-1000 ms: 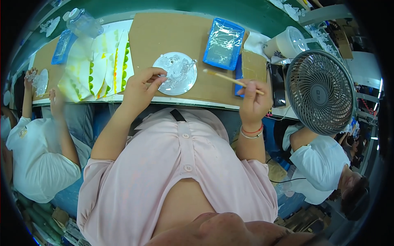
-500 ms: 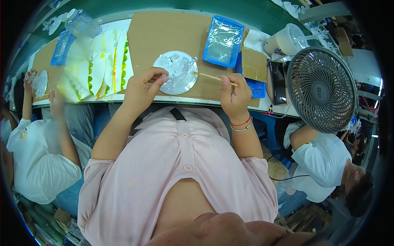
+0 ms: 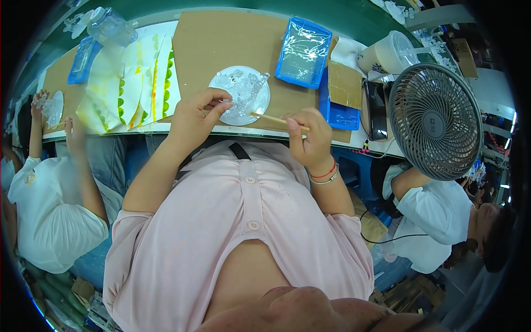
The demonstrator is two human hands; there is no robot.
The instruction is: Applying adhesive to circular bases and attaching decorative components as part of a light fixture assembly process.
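Observation:
A white round plate [image 3: 260, 105] lies on the brown cardboard in front of me, with small clear plastic pieces [image 3: 239, 86] heaped on it. At the plate's left edge, the thumb and fingers of my left hand [image 3: 200, 114] are pinched together on a small clear piece [image 3: 228, 104]. My right hand [image 3: 311, 138] is closed around a thin wooden stick [image 3: 271, 118], to the right of the plate. The stick slants left, its tip over the plate's lower right part, close to the pieces. Whether the tip touches any of them I cannot tell.
Right of the plate are a blue tray [image 3: 303, 52] under clear film, a cardboard piece [image 3: 344, 86] on another blue tray, a lidded cup [image 3: 385, 53] and a fan [image 3: 435, 122]. Patterned paper sheets [image 3: 133, 88] lie left. People sit on both sides, the left one beside a plate.
My right hand has moved left and slightly nearer me, bringing the stick's tip further over the plate. My left hand has shifted slightly right, still pinching.

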